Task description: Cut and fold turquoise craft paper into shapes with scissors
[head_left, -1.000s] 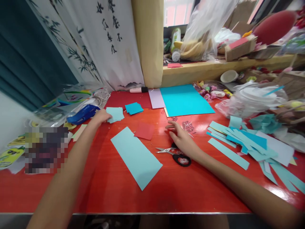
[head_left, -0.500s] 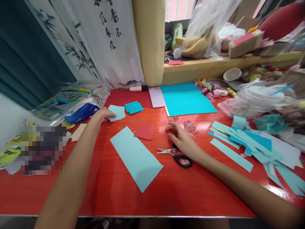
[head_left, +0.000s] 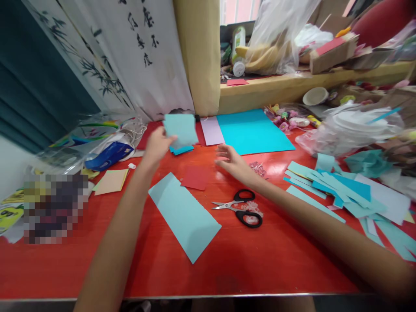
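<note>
While my left hand [head_left: 157, 145] pinches its edge, the small pale-blue paper square [head_left: 181, 128] hangs over the glossy red table [head_left: 276, 260], far left.
My right hand [head_left: 232, 161] hovers open and empty to its right; pick-up seems the step, a steadying second pinch the next need.

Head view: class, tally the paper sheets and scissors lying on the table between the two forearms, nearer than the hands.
Paper sheets: 2, a light blue sheet and a red square
Scissors: 1
Total: 3
</note>
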Demonstrator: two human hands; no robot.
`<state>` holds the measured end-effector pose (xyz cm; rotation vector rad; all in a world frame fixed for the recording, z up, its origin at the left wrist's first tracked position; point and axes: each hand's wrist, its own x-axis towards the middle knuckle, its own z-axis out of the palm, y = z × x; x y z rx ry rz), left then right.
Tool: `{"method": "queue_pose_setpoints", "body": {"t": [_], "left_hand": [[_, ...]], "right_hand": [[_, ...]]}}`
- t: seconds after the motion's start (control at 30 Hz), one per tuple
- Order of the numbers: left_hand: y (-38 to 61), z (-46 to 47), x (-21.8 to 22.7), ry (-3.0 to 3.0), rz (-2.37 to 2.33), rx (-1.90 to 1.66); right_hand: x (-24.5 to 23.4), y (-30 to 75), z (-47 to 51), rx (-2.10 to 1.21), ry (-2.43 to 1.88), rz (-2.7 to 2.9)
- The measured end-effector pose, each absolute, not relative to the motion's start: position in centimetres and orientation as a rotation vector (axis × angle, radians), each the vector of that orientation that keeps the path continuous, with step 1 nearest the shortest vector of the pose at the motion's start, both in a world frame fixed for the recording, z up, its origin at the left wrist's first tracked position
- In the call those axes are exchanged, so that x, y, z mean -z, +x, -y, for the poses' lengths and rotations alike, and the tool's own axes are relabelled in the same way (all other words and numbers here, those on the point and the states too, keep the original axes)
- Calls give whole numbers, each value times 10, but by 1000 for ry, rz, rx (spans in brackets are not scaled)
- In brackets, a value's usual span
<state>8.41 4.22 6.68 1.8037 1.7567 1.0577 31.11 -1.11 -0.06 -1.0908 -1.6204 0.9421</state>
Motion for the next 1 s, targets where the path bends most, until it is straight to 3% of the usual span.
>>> {"method": "queue_pose_setpoints", "body": {"t": [0.1,0.27,0.67,0.83,1.0], "left_hand": [[125,-44,-37,1869,-1490,-933],[137,-48,-7,1962,-1516,-901],[149,-43,-5,2106,-1434,-1227],[148,-38,-8,2315,-1300,-1010],[150,-38,-11,2127,-1127,-997]], "right_hand": [[9,297,-20,-945,-997,1494],[20,293,-29,-863,-1004,1568],[16,299,-24,-733,-1078,1587],[17,301,-26,-711,-1083,1568],[20,303,-30,-688,-1040,1510]]}}
